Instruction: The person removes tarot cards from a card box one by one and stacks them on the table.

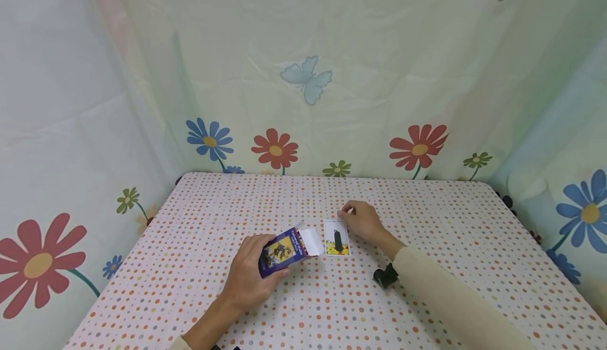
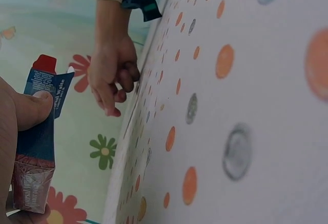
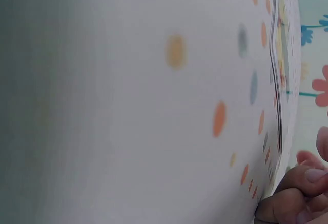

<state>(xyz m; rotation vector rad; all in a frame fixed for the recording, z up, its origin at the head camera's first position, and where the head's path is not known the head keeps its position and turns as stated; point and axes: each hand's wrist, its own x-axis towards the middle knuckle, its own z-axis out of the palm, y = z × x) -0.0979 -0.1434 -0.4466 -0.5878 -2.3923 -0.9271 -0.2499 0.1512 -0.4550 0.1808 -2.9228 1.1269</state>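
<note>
My left hand (image 1: pixel 248 273) grips a blue tarot card box (image 1: pixel 283 252) with a picture on its front, tilted above the table. Its white end flap (image 1: pixel 311 242) stands out toward the right. In the left wrist view, the thumb presses on the side of the box (image 2: pixel 38 111). A single card (image 1: pixel 336 238), with a dark figure over yellow, lies flat just right of the flap. Beside its upper right corner is my right hand (image 1: pixel 365 221), fingers loosely bent with nothing visible in them. The right wrist view shows those fingers near the card's edge, low over the table.
A white tablecloth (image 1: pixel 427 223) with coloured dots covers the table. Flower-printed curtains (image 1: pixel 351 76) hang behind it and on both sides. A dark wrist camera mount (image 1: pixel 385 275) sits under the right sleeve.
</note>
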